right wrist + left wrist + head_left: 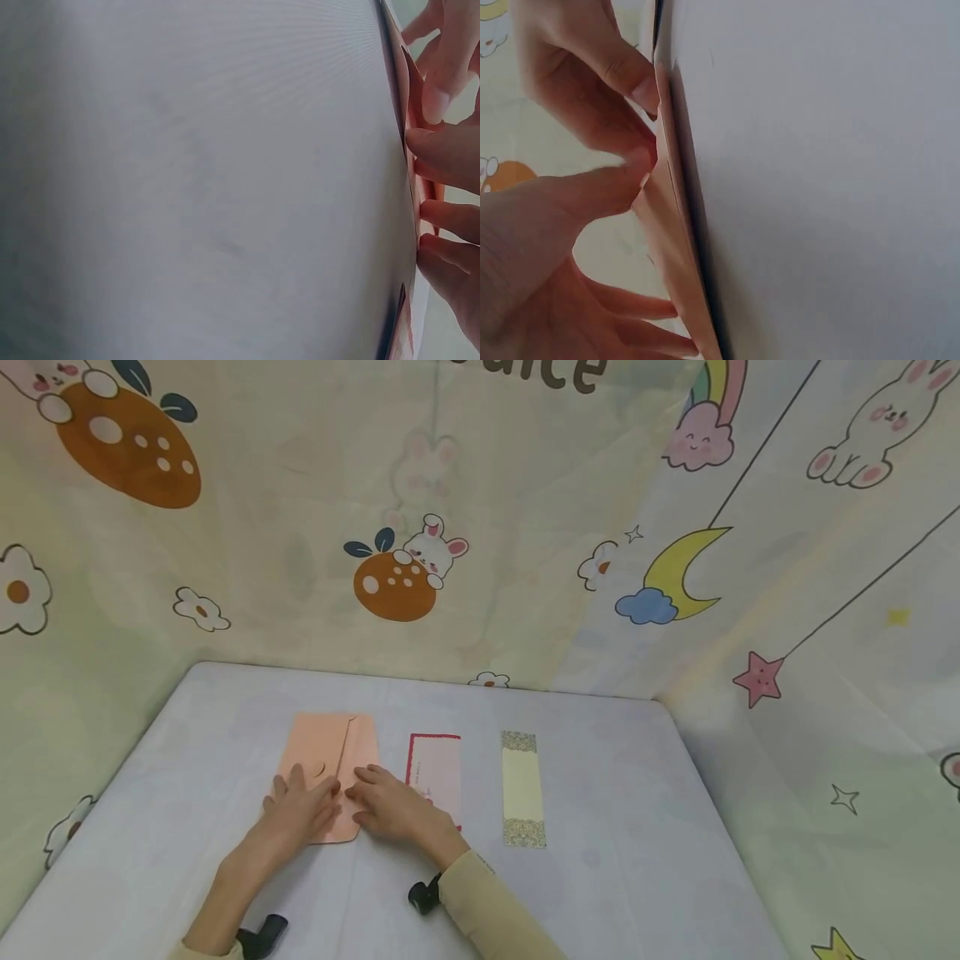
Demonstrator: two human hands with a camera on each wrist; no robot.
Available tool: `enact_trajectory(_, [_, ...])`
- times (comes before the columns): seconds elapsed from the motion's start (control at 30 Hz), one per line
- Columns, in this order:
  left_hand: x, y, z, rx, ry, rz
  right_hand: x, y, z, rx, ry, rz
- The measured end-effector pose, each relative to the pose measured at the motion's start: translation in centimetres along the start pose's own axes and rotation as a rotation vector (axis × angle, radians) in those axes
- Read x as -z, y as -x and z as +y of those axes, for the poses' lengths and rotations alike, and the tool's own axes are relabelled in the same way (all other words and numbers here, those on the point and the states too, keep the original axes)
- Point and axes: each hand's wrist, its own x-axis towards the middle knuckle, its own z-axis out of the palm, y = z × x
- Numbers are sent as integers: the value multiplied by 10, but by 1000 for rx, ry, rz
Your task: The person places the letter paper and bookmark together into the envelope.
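A peach paper envelope lies at the left middle of the table, its long flap edge running along the right part. On its lower left rests my left hand, fingers spread and thumb at the flap edge. My right hand touches the flap side with its fingertips. In the left wrist view the envelope appears edge-on, with the thumbs of both hands close together at it. The right wrist view shows several fingers touching the slightly raised paper. Partly covered by my right hand is a pink card with a red border.
To the right of the card lies a cream paper strip with patterned ends. All this is on a white table with printed curtains behind and at both sides. A black camera mount sits at my right wrist, another at my left.
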Motion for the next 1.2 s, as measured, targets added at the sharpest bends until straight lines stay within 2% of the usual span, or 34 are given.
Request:
enact_trajectory(0.1, [3,0,-6,-33,-9,-26,-1,-1,0,6,-2,2])
enact_trajectory(0.27, [12,-4,-13,-38,24,-126,-3,-1,1,16,-11,20])
enact_trajectory(0.37, [16,-4,-15,-43,41,-158,-3,-1,1,13,-15,20])
enact_trajectory(0.7, [14,-5,-14,-66,15,-122,-3,-1,-1,6,-19,35])
enact_trajectory(0.83, [13,-7,-12,-63,18,-127,-1,5,0,-1,6,93])
enact_trajectory(0.93, [12,-8,-11,-67,18,-122,1,12,2,-35,28,189])
enact_trajectory(1.03, [11,-8,-10,-66,8,-104,4,20,5,-116,18,273])
enact_trajectory(1.2, [10,-6,-9,-51,4,-78,8,36,13,-276,-70,344])
